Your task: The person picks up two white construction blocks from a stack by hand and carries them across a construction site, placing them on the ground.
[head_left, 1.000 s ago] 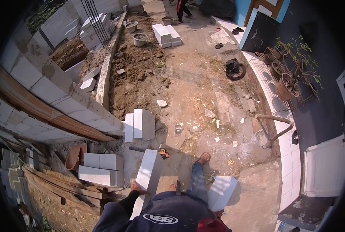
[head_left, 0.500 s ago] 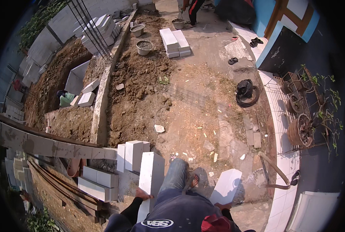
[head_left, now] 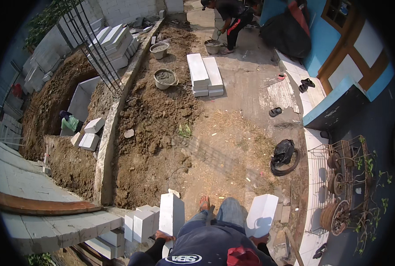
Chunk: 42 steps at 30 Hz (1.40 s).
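Note:
At my left side, my left hand [head_left: 165,235] is closed on a long white aerated concrete block [head_left: 172,213], which stands nearly upright beside my thigh. My right hand [head_left: 259,240] grips a second white concrete block [head_left: 263,213] at my right side, tilted outward with a shadow across its lower face. Both hands hold their blocks near the lower end; the fingertips are partly hidden. One bare or sandalled foot [head_left: 204,203] shows between the two blocks, on the dirt path.
More white blocks [head_left: 145,224] stand left of my left hand. Loose soil [head_left: 155,142] lies ahead left, with mortar buckets [head_left: 165,79] and a block stack [head_left: 199,73] beyond. Two other people work nearby, one bending [head_left: 233,20], one in the pit [head_left: 70,122]. A plant rack [head_left: 339,177] lines the right.
I have stepped forward with both blocks still in my hands; the other foot now leads. The buckets and block stack appear closer, and the bending person is more fully in view.

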Tool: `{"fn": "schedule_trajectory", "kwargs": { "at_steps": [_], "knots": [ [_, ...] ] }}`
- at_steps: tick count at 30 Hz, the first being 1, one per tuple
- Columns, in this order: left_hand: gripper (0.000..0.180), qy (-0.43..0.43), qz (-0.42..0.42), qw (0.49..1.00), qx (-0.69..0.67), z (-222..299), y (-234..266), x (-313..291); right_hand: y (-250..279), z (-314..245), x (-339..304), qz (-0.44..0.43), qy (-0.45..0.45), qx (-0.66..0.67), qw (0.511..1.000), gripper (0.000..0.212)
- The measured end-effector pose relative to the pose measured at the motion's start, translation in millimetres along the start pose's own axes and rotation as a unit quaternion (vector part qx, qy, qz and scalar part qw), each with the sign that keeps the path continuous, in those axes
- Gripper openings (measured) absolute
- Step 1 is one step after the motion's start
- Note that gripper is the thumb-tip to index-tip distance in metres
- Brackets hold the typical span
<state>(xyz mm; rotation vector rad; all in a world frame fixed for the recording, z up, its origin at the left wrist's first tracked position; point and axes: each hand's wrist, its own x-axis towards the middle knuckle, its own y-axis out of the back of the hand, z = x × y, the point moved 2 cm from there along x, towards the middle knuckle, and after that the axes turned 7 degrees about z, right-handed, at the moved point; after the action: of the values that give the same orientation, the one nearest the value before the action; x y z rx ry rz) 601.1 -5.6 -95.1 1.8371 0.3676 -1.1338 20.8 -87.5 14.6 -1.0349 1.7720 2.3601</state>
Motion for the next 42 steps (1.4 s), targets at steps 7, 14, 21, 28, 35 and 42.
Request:
{"fn": "schedule_trajectory", "kwargs": {
  "at_steps": [7, 14, 21, 28, 35, 42],
  "knots": [
    [0.125, -0.02, 0.058, 0.996, -0.071, 179, 155, -21, 82, -204, 68, -0.06, 0.094, 0.07, 0.991, 0.137],
    [0.112, -0.083, 0.041, 0.916, -0.39, 330, 260, -2, 138, -367, 172, -0.044, 0.099, 0.054, 0.993, 0.14],
    [0.095, -0.159, 0.055, 0.876, -0.452, 425, 315, 46, 272, -576, 218, -0.066, 0.096, 0.013, 0.993, 0.13],
    [0.115, -0.112, 0.201, 0.972, -0.042, 576, 400, 55, 351, -750, 271, -0.029, 0.134, -0.035, 0.99, 0.124],
    [0.108, -0.089, 0.111, 0.984, -0.106, 663, 460, 123, 419, -913, 307, 0.006, 0.196, -0.034, 0.98, 0.111],
    [0.113, -0.112, 0.177, 0.953, -0.219, 712, 509, 168, 453, -1101, 356, 0.013, 0.268, -0.036, 0.963, 0.111]
  ]
}}
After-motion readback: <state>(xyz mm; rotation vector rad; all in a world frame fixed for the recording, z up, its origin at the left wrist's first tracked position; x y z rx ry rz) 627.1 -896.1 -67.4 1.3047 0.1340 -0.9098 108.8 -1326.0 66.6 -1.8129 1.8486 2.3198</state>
